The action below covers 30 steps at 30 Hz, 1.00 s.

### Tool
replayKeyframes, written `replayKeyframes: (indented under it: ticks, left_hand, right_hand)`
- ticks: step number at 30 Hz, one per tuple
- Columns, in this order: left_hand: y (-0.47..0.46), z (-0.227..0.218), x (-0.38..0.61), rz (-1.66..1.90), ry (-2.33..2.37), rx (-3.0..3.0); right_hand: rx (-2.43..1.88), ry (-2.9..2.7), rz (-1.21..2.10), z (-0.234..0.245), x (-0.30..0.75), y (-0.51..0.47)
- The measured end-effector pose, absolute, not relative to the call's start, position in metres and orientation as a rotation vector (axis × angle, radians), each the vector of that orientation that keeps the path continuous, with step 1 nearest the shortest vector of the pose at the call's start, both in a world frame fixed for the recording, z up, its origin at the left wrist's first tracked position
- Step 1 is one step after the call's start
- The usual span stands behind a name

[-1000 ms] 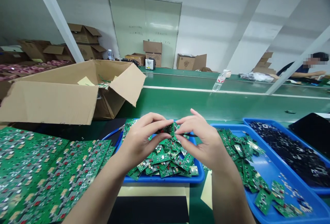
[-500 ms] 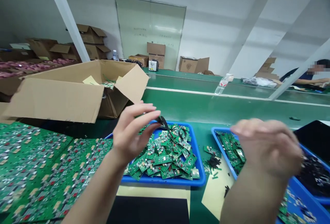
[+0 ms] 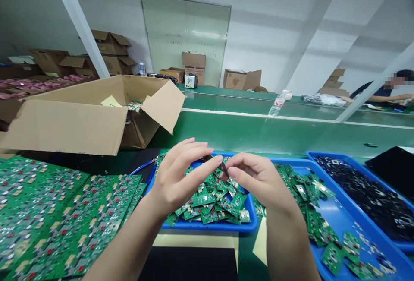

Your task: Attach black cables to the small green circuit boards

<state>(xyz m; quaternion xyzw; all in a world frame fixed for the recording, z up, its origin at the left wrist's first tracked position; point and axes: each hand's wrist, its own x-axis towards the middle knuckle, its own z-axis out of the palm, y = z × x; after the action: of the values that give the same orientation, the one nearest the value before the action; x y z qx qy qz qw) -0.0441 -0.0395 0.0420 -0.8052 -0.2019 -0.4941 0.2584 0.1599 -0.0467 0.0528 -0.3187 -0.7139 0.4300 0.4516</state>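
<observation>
In the head view my left hand (image 3: pixel 181 177) pinches a thin black piece (image 3: pixel 224 168) between thumb and fingertips, above the middle blue tray (image 3: pixel 226 228). My right hand (image 3: pixel 258 179) comes in from the right, its thumb and forefinger closed at the lower end of that same piece. What kind of part it is, I cannot make out. Small green circuit boards (image 3: pixel 207 201) lie heaped in the tray below both hands, partly hidden by them.
Large green board panels (image 3: pixel 39 216) lie at the left, with an open cardboard box (image 3: pixel 67 121) behind. To the right are a blue tray of boards (image 3: pixel 347 212) and one of small black parts (image 3: pixel 362 186). A water bottle (image 3: pixel 276 105) and a person (image 3: pixel 381 93) are farther back.
My right hand has moved left from above the right tray to meet my left hand, and its fingers now close at the thin black piece. My left hand has shifted slightly right.
</observation>
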Motion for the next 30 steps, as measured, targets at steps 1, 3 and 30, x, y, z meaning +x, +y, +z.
replayKeyframes:
  ticks: [1, 3, 30]
  left_hand:
    - [-0.039, 0.042, -0.044, -1.335, -0.552, -2.186]
    - [-0.039, 0.041, -0.044, -1.341, -0.565, -2.178]
    - [-0.044, 0.057, -0.046, -1.557, -0.735, -2.864]
  right_hand:
    - [-0.767, -1.757, 1.106, 0.053, 0.16, -0.046]
    - [-0.716, -1.728, 1.195, 0.055, 0.158, -0.046]
    - [-0.284, -1.415, 1.817, 0.032, 0.134, -0.027]
